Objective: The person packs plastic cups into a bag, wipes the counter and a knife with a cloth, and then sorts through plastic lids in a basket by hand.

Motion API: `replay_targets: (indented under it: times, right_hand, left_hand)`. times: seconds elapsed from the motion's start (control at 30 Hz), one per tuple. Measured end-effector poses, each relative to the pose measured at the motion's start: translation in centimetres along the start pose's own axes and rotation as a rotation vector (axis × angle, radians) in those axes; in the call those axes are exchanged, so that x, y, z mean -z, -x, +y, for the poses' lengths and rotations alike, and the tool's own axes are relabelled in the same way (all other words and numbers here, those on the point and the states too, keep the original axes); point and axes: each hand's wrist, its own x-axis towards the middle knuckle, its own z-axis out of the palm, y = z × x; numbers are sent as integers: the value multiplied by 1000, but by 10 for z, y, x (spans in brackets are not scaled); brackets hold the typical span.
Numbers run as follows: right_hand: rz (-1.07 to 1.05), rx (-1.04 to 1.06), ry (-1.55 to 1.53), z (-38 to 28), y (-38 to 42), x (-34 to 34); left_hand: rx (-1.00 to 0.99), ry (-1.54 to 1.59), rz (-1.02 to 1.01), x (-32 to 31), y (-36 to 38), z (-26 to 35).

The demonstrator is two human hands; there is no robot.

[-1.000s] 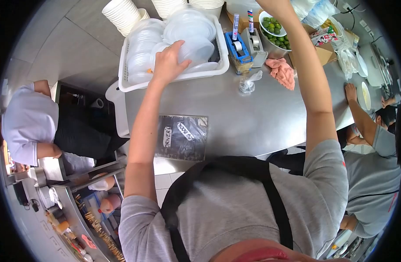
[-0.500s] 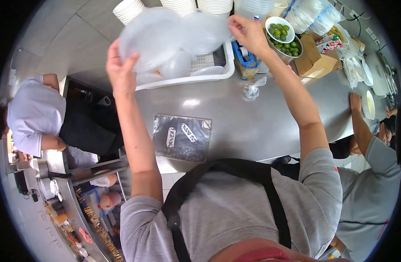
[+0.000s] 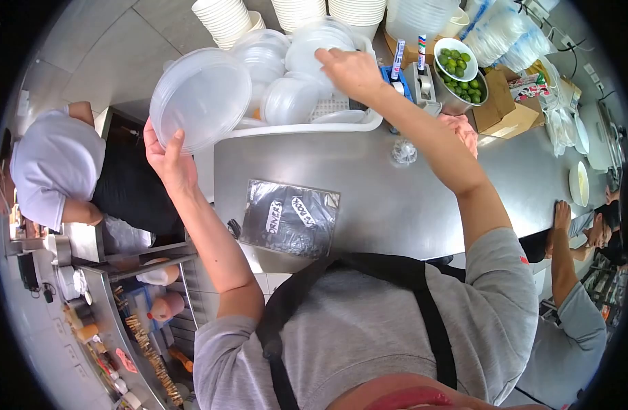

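Observation:
Held up at the left is a stack of round translucent lids (image 3: 203,96), with my left hand (image 3: 169,154) gripping its lower edge, thumb on the near face. Over the white basket (image 3: 293,128), my right hand (image 3: 348,72) touches or hovers at the right side of a pile of clear lids (image 3: 321,48); its fingers are bent, and whether they pinch a lid is hard to tell. More lids (image 3: 288,100) lie in the basket near its front edge. A black logbook (image 3: 291,217) rests on the steel table below.
White cup stacks (image 3: 221,20) stand behind the basket. To the right are a bowl of green limes (image 3: 456,60), a tape dispenser (image 3: 421,85), a cardboard box (image 3: 502,109) and a small plastic bundle (image 3: 404,152). One person (image 3: 57,164) stands left; another person's arm (image 3: 564,253) reaches in at right.
My left hand has moved left and down with the lids. My right hand has come left and lower, onto the lid pile. The person at right has shifted downward in view.

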Motion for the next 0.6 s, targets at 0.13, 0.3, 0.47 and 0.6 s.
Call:
replay_targets:
  times: [0.13,0.3,0.47,0.6]
  right_hand:
    - [-193,7,-135,-14,-6,-15]
    - [-317,-35,-79,-21,-12,-29]
    - [55,-187,-333,-16,-12,-32]
    - [157,-243,-462,-12,-14,-25]
  left_hand:
    - [21,4,0,2,6,-3]
    - [14,12,33,10,12,10]
    - [-7,37,75,31,19,15]
    - [-14,68,108,42,23,14]
